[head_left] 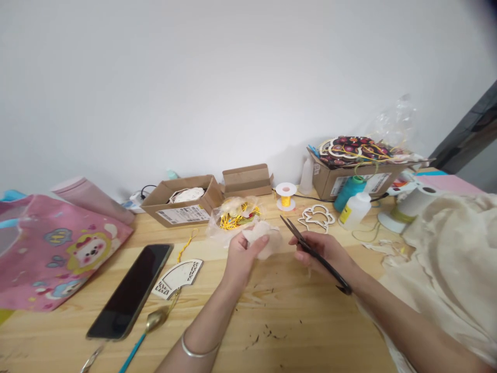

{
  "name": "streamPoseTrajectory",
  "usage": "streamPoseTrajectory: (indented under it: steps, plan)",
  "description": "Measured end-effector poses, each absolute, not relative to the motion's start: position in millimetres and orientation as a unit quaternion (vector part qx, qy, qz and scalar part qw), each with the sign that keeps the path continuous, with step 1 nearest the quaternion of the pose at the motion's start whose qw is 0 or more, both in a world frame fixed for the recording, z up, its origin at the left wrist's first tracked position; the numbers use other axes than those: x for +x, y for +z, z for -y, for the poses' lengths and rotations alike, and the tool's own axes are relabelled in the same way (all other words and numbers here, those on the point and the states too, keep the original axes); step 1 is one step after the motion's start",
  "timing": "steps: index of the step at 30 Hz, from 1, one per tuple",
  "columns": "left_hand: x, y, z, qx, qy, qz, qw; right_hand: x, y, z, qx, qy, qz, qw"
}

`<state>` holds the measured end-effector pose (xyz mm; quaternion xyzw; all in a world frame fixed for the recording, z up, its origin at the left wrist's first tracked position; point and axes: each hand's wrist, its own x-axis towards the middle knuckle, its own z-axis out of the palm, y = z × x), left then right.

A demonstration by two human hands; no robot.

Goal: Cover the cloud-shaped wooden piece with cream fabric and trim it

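My left hand (244, 251) is closed on a small piece of off-white cloth (266, 239), thumb on top. Just right of it, my right hand (326, 254) grips dark scissors (308, 248). Their two blades are slightly apart and point up and left toward the cloth without touching it. Behind the hands lie a clear plastic bag of yellow cords (235, 217), a spool of yellow thread (286, 197) and a pale cut-out frame (316, 218). Dark crumbs (267, 331) dot the wood between my forearms.
Left are a pink bag (50, 259), a phone (130, 290), a fan-shaped piece (178, 278) and a spoon (155, 318). Cardboard boxes (182, 215) line the wall. Right stand a glue bottle (355, 210), a large thread cone (407, 210) and heaped cream fabric (450, 269).
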<state>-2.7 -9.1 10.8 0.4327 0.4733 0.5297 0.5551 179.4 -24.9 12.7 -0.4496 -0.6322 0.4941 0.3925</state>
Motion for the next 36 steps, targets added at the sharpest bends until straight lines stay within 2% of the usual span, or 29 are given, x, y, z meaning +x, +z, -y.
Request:
streamPoseTrajectory:
  steps: [3, 8, 11, 13, 16, 20, 22, 24, 27, 32, 36]
  plan:
    - [-3.2, 11.9, 10.5, 0.565, 0.541, -0.489, 0.387, 177.7, 13.9, 27.2, -0.437, 0.516, 0.613, 0.409]
    - [-3.8, 10.7, 13.4, 0.765, 0.483, -0.399, 0.151, 173.2, 16.1, 30.4, -0.397, 0.579, 0.531, 0.475]
    - [-0.1, 9.9, 17.7, 0.809, 0.447, -0.377, 0.061, 171.7, 14.8, 29.6, -0.392, 0.608, 0.492, 0.484]
    - [2.1, 10.3, 20.4, 0.824, 0.435, -0.359, 0.055, 172.4, 13.4, 27.7, -0.397, 0.617, 0.471, 0.49]
    - [2.7, 10.7, 20.4, 0.796, 0.461, -0.356, 0.163, 176.5, 14.1, 24.5, -0.418, 0.578, 0.471, 0.519]
    - [2.1, 9.5, 14.4, 0.607, 0.514, -0.353, 0.493, 183.3, 20.7, 22.9, -0.429, 0.512, 0.521, 0.532]
    - [3.5, 9.6, 13.3, 0.487, 0.475, -0.367, 0.634, 184.2, 22.6, 23.4, -0.418, 0.498, 0.564, 0.508]
    - [5.6, 10.9, 14.4, 0.419, 0.398, -0.394, 0.714, 183.1, 21.9, 24.1, -0.405, 0.496, 0.604, 0.475]
    - [7.9, 13.7, 16.7, 0.386, 0.348, -0.416, 0.746, 180.6, 18.5, 24.4, -0.394, 0.497, 0.616, 0.469]
    - [7.4, 17.1, 14.7, 0.273, 0.467, -0.42, 0.728, 179.2, 18.8, 24.6, -0.392, 0.531, 0.551, 0.511]
    - [8.1, 19.8, 14.8, 0.219, 0.515, -0.404, 0.723, 176.8, 18.5, 26.5, -0.382, 0.542, 0.578, 0.475]
